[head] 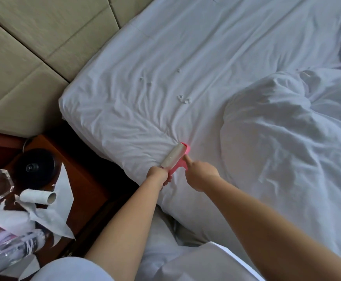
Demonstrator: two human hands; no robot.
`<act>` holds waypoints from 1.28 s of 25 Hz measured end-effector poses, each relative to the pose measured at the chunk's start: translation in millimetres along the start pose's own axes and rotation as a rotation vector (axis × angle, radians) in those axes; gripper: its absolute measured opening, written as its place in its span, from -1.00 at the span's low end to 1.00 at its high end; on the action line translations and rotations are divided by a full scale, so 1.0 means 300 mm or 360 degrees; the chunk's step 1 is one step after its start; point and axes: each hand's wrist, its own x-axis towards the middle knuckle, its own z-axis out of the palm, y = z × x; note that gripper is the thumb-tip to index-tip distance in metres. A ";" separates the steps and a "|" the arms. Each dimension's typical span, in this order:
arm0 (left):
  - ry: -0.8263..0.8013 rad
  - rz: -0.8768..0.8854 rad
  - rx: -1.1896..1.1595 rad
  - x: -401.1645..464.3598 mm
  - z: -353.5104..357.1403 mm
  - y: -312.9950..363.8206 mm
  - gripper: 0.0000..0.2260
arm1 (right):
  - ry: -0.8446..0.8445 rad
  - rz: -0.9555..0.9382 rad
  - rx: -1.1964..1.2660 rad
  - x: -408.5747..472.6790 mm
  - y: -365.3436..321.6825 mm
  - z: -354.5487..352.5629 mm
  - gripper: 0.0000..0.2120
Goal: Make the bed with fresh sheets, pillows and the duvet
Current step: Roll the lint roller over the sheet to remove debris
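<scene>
Nearest us, our left hand [159, 175] curls round the handle of a pink plastic lint roller [176, 157], whose pale sticky drum lies against the wrinkled white fitted sheet [165, 74] at the mattress edge. Our right hand [199, 175] sits just beside it, fingers folded in and the thumb stretched forward to touch the roller's pink frame. To the left, a dark wooden bedside table [88, 183] carries torn white paper, a cardboard tube [39, 196] and a black round object [34, 166]. Farther right lies the crumpled white duvet [287, 138]; small lint bits [183, 98] dot the sheet beyond, below the beige padded headboard [33, 47].
</scene>
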 end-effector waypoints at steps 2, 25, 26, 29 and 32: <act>0.0032 -0.0058 -0.0044 -0.025 -0.003 0.019 -0.86 | 0.0129 -0.0071 0.0022 -0.018 0.022 -0.006 -0.47; 0.0189 0.0177 0.0138 0.115 0.099 0.322 -0.74 | 0.0297 0.0304 0.0607 0.118 0.103 -0.097 -0.58; 0.0214 0.0169 0.0129 0.135 0.082 0.349 -0.73 | 0.0297 0.0308 0.0634 0.144 0.089 -0.118 -0.58; 0.0301 0.0178 0.0129 0.177 0.025 0.423 -0.69 | 0.0337 0.0307 0.0697 0.213 0.048 -0.172 -0.56; 0.0448 0.0282 0.0190 0.213 -0.035 0.510 -0.61 | 0.0390 0.0295 0.0769 0.303 0.007 -0.248 -0.57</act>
